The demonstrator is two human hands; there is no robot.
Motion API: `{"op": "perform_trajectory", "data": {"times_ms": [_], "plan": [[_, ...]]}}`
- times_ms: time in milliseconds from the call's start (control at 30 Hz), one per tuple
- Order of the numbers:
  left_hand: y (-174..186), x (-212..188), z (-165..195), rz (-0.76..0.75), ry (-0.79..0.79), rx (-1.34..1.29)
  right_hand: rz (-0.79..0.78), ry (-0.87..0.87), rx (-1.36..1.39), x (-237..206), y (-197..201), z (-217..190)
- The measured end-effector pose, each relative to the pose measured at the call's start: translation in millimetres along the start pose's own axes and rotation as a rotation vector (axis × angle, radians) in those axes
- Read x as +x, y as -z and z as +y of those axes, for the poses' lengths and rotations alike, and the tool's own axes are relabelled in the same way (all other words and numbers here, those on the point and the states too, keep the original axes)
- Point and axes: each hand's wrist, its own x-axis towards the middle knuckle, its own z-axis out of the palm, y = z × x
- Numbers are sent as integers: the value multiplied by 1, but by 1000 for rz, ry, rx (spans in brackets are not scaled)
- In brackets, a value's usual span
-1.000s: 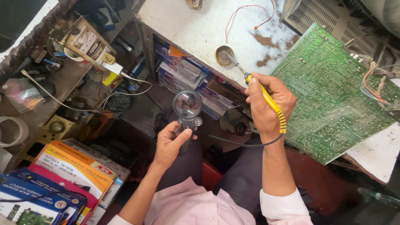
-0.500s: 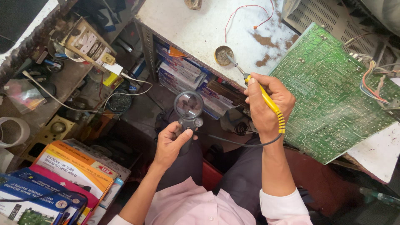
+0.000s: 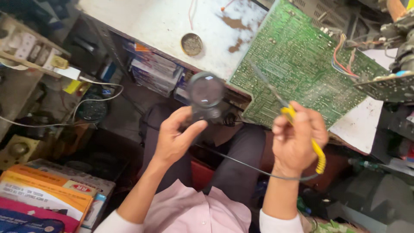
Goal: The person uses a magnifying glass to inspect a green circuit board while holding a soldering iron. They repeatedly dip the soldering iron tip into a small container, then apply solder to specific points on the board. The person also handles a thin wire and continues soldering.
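Note:
My left hand point(image 3: 174, 138) holds a round black magnifying glass point(image 3: 205, 96) by its handle, lens raised over my lap. My right hand point(image 3: 297, 138) grips a soldering iron point(image 3: 282, 105) with a yellow handle; its thin tip points up and left over the lower edge of a large green circuit board point(image 3: 302, 56). A dark cord runs from the iron down across my lap. The board lies tilted on the white worktop point(image 3: 155, 21), with coloured wires point(image 3: 343, 58) at its right side. A small round tin point(image 3: 192, 44) sits on the worktop left of the board.
Stacked boxes and packets fill the shelf point(image 3: 151, 71) under the worktop. Colourful cartons point(image 3: 41, 194) lie at lower left. A cluttered side bench point(image 3: 26, 60) with parts and white cables is at left. More electronic gear point(image 3: 396, 51) stands at upper right.
My right hand has drawn the soldering iron away from the small tin and over to the circuit board's edge. The magnifying glass stays in my left hand. The view has shifted.

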Motion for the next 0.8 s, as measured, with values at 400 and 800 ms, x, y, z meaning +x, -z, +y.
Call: {"op": "perform_trajectory", "data": {"times_ms": [400, 800], "plan": [[-76, 48, 3, -146, -234, 130, -88, 226, -488, -26, 66, -15], [-73, 45, -6, -179, -180, 70, -273, 398, -803, -15, 37, -22]]}}
